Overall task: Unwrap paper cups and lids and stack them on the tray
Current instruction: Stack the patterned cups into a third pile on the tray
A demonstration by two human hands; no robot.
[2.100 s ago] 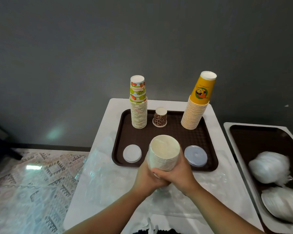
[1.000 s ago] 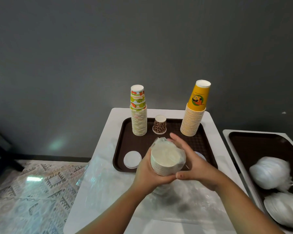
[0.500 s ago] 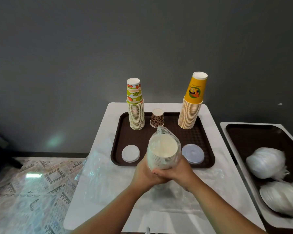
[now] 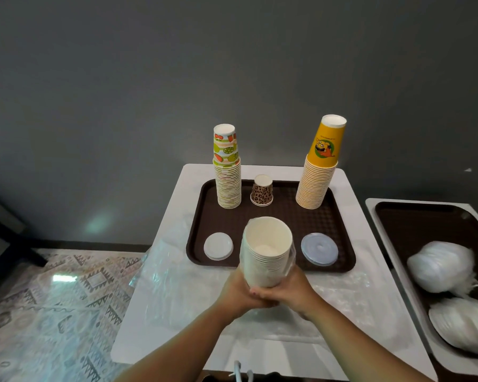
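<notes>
Both hands meet under the white cup stack [image 4: 266, 250], which is held mouth-up above the near edge of the tray [image 4: 340, 216]. Left hand [image 4: 236, 295] curls round the stack's lower left side, fingers wrapped under the base. Right hand [image 4: 293, 290] curls round the lower right side, fingers overlapping the left ones beneath the cups. A thin clear wrapper [image 4: 290, 256] clings to the stack's sides, bunched along the right; whether either hand pinches the film itself I cannot tell.

Risks, left to right. Loose plastic sheet [image 4: 160, 274] lies over the counter [image 4: 185, 177] at the left and under the arms; an elbow could catch it and drag it, with whatever it touches, off the edge. On the tray the fruit-print stack [image 4: 228, 177] stands tall and narrow at the far left; a bump while reaching in would likely topple it. In front of it lies the small white lid [image 4: 218, 246], just left of the held stack, so setting the cups down carelessly could land them on it. The leopard cup [image 4: 262, 191] stands alone and light, easy to knock. In the hands, pulling the film down hard could separate the nested cups or tip the stack, since the grip is only at the base. The grey lid [image 4: 319, 248] lies near right, and the yellow stack [image 4: 319, 172] leans a little at far right.
</notes>
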